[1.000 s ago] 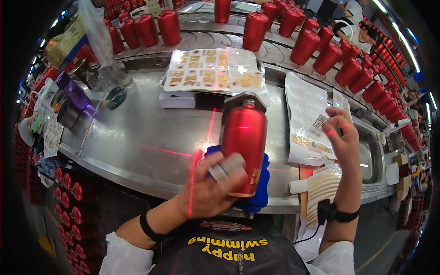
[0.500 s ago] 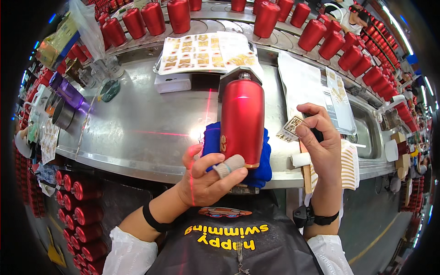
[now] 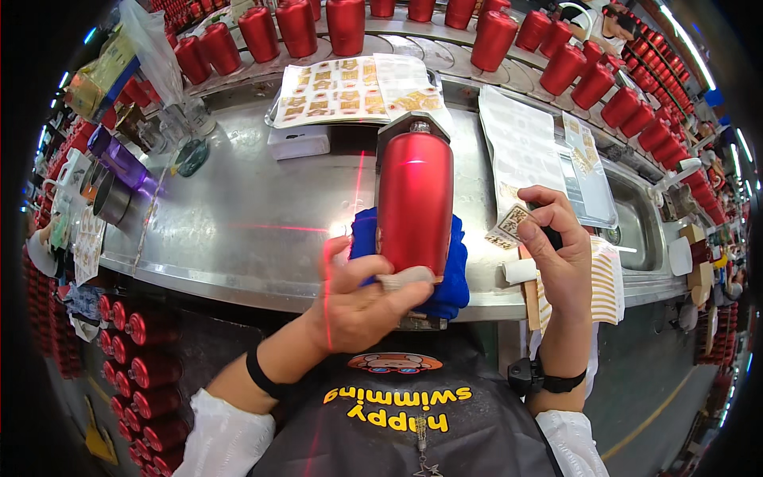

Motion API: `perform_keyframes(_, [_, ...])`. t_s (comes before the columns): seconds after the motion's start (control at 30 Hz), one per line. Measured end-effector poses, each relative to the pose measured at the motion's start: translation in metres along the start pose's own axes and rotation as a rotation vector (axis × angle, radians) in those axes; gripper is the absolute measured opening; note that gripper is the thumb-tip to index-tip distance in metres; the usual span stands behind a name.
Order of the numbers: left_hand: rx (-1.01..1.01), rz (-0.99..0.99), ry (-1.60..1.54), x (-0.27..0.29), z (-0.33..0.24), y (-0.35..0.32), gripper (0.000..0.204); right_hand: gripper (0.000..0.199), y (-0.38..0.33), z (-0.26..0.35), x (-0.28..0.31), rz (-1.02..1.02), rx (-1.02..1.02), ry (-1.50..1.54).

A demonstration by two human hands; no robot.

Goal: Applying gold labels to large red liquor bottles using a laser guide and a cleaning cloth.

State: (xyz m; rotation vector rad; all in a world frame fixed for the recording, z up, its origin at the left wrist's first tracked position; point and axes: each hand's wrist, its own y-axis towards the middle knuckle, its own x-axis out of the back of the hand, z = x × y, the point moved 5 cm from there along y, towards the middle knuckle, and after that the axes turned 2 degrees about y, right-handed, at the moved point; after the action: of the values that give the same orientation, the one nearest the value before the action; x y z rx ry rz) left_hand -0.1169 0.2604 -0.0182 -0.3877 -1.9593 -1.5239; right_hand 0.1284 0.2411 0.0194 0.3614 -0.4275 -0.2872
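Hands [image 3: 362,306] [image 3: 556,246] hold red bottle [image 3: 415,203], sticker [image 3: 509,226]; sticker sheets [image 3: 350,89] beyond.

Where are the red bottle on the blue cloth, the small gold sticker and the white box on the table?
red bottle [image 3: 415,203]: head view, middle of its body.
gold sticker [image 3: 509,226]: head view, its face.
white box [image 3: 298,141]: head view, its top.
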Motion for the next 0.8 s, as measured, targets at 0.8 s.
perform_keyframes(0.8, [0.859, -0.048, -0.682, -0.055, 0.082, 0.03, 0.08, 0.014, 0.055, -0.011, -0.075, 0.133, 0.141, -0.082])
